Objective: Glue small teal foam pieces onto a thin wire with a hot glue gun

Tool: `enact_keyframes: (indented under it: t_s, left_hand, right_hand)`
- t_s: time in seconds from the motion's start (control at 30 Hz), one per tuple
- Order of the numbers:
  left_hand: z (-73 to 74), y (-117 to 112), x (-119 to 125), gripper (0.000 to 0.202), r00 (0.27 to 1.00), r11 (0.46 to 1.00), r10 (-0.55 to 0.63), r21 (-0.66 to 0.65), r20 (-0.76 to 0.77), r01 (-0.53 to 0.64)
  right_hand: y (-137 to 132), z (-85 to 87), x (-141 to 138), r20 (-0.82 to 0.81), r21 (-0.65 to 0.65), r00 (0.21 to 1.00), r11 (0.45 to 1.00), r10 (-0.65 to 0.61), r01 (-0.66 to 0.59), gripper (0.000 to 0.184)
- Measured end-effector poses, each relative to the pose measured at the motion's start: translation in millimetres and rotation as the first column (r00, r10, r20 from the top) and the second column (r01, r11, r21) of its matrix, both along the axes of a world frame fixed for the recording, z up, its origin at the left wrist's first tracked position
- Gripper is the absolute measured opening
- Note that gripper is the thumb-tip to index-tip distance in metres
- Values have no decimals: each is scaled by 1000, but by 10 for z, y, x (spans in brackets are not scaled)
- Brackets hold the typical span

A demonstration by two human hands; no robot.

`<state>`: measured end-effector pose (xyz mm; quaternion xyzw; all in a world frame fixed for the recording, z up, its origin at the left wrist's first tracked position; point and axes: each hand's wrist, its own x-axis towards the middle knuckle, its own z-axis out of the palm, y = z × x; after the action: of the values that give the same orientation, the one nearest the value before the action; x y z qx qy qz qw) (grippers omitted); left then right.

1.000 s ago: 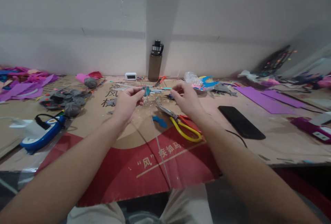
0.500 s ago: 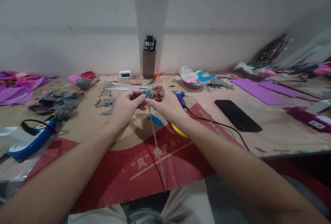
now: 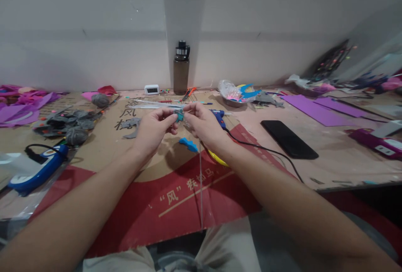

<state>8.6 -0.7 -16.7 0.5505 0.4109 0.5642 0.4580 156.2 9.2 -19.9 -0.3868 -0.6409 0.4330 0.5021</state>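
Note:
My left hand [image 3: 153, 129] pinches a small teal and grey piece [image 3: 179, 115] between thumb and fingertips, above the cardboard. Close beside it, the fingers of my right hand [image 3: 202, 124] are closed on a thin strand of grey yarn [image 3: 200, 180]. From under that hand the strand hangs down over the red part of the cardboard to its near edge. Where the yarn meets the piece is hidden by my fingers. A blue cut-out shape [image 3: 189, 144] lies on the cardboard [image 3: 138, 205] below my hands.
Behind my right hand lies a blue glue gun [image 3: 219, 117] with a black cord, and a yellow ring-shaped thing [image 3: 217, 159] is partly under the wrist. A phone [image 3: 288, 139] rests to the right. Grey yarn balls [image 3: 76, 136] and felt scraps sit left; a bottle [image 3: 181, 71] stands behind.
My right hand has shifted slightly right of the teal piece, and the yarn has swung from a slant below the piece to a nearly vertical line under that hand.

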Motion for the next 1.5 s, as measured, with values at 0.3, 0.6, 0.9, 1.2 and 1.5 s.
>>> enact_keyframes:
  t_s: [0.3,0.6,0.9,1.2,1.5]
  left_hand:
    - [23,-24,15,15,1000,999,-18,-30,2,18]
    - [54,-68,44,18,994,994,-85,-64,64,89]
    - [70,-89,68,17,990,987,-133,-86,45,137]
    - [51,-50,36,19,990,977,-58,-195,129,82]
    - [59,-32,36,11,998,978,1,-207,69,14]
  right_hand:
    - [50,-34,18,25,83,992,989,-125,122,15]
    - [-10,26,32,130,184,970,966,-206,181,12]
    - [-20,25,2,149,167,963,966,-222,197,9]
    - [56,-90,4,61,162,998,987,-10,0,18]
    - [-8,-54,-20,62,98,998,995,22,-28,22]
